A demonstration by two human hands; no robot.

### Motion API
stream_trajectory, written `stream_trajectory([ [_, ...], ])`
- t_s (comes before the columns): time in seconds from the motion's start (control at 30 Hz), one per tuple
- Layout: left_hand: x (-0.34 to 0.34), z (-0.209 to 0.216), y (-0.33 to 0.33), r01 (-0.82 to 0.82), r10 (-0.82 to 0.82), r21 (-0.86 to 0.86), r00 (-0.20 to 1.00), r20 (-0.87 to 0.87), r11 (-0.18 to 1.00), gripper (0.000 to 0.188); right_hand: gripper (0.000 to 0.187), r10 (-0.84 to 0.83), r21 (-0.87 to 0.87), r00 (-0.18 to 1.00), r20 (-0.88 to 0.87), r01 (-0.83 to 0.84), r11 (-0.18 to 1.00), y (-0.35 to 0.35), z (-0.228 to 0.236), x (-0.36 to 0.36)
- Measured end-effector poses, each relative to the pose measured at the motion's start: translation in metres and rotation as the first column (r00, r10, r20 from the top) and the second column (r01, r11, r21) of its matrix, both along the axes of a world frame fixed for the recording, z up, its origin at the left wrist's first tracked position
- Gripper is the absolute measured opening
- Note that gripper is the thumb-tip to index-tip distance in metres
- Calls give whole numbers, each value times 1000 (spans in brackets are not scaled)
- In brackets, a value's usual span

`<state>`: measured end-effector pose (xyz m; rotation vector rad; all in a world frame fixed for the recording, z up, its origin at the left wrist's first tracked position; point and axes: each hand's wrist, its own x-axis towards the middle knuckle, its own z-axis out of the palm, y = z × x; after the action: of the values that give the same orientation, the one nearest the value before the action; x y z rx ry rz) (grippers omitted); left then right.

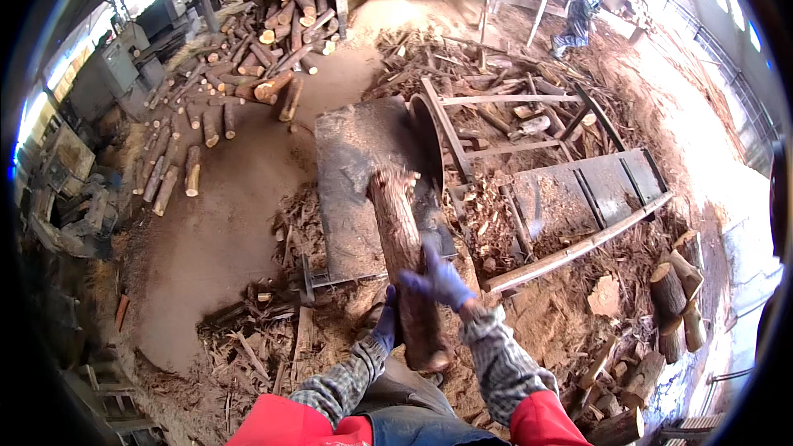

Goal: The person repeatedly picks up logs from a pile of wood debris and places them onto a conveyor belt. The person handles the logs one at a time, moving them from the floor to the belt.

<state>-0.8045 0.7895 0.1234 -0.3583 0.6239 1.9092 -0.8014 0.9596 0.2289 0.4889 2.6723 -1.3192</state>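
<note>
Log [391, 219], bark on, is between the two blue-gloved hands, running from just in front of the person's legs out over a metal plate. Upper end is ragged and leans slightly left.

Left hand [386, 324]: against the log's left side, low down. Fingers mostly hidden; can't tell if it's clamped on.

Right hand [442, 282]: at the log's right side, a bit higher, fingers spread apart, index pointing up along the bark.

Checked cuffs, red sleeves behind both.

Metal plate [343, 198]: dark, sawdust on it, with a big round disc [427, 136] standing at its right edge.

Right of that: wooden frame [512, 101] over scrap wood, then a slotted metal panel [599, 190] with a pale pole [578, 241] along its near edge. Short logs [671, 289] stacked lower right.

Further out: large log pile [281, 25] upper left, machinery [118, 62] at far left, another person [581, 16] bent forward upper right.
</note>
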Motion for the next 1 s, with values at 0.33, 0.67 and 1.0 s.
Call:
stream_trajectory([
  [0.33,4,-55,26,160,-183,-163,974,-131,973,69,67,-305,-748,886,350,460,478,-55,-49,158],
  [0.67,40,-18,31,275,-275,-198,961,27,941,71,128,-371,-55,891,262,398,916,-56,-43,167],
  [1.0,8,-47,62,181,-231,-344,967,-110,921,80,112,-522,-258,848,95,528,809,-35,-52,136],
])
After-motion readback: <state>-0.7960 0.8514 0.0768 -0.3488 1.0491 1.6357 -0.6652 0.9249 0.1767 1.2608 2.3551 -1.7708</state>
